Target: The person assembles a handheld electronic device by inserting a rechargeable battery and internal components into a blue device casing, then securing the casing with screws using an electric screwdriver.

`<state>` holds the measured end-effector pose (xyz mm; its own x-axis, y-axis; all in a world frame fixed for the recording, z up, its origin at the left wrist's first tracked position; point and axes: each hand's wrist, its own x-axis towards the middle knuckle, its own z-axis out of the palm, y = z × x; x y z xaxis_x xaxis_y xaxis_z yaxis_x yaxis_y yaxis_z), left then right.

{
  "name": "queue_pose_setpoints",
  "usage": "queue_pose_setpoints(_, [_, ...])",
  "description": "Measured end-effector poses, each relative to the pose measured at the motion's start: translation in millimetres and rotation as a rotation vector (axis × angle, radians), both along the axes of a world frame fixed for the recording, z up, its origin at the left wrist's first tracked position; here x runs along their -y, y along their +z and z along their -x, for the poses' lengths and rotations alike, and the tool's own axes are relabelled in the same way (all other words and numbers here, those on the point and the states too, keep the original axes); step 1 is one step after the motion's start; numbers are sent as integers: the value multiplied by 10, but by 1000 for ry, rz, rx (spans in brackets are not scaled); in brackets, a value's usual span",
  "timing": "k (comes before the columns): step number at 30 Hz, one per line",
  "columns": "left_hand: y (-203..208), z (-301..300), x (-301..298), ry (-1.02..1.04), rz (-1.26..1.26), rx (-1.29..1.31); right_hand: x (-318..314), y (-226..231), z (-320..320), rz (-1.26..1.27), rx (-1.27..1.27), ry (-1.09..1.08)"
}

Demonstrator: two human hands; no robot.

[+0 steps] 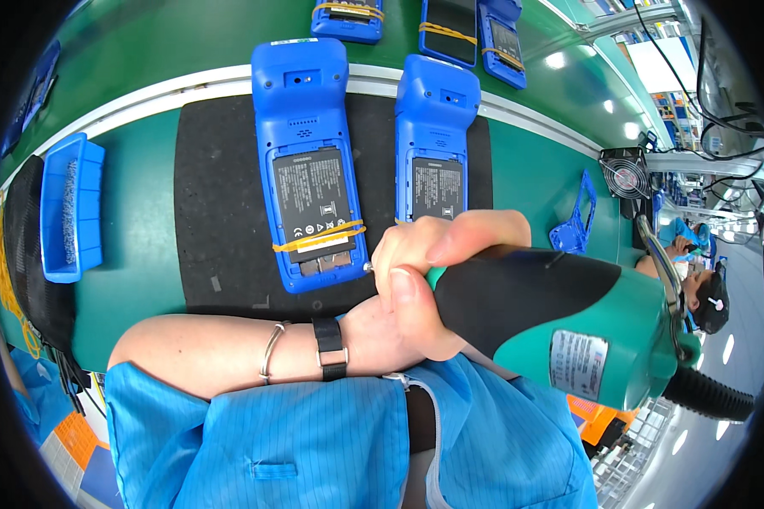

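A green and black electric screwdriver lies across the front right of the view, its small metal bit pointing left. Closed round its nose is my right hand, with thumb and curled fingers showing; the tool's body covers most of that wrist. From the left, my left hand reaches in beneath it, and its fingers are hidden behind the right hand and tool. Just past the bit, a blue handheld device lies back up, its battery bare under yellow rubber bands. A second such device is partly covered by my right hand.
Both devices rest on a black mat over a green bench. At left stands a blue bin of small parts. More banded devices lie beyond the pale rail. A blue frame and a fan sit at right, with a person farther off.
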<state>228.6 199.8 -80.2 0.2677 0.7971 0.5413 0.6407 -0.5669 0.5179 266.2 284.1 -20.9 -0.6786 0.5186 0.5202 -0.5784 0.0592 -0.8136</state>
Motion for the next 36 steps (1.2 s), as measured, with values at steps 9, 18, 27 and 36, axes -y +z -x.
queue_pose_setpoints(9, [-21,113,49,6,-30,-22,-152,215,-145,-159,246,2])
queue_pose_setpoints(18, [439,745,340,256,20,-143,-256,272,-46,-230,366,-166])
queue_pose_setpoints(27, [409,907,391,485,337,-223,-399,191,250,-310,465,-179])
queue_pose_setpoints(36, [369,934,402,476,350,-241,-421,259,236,-440,489,-40])
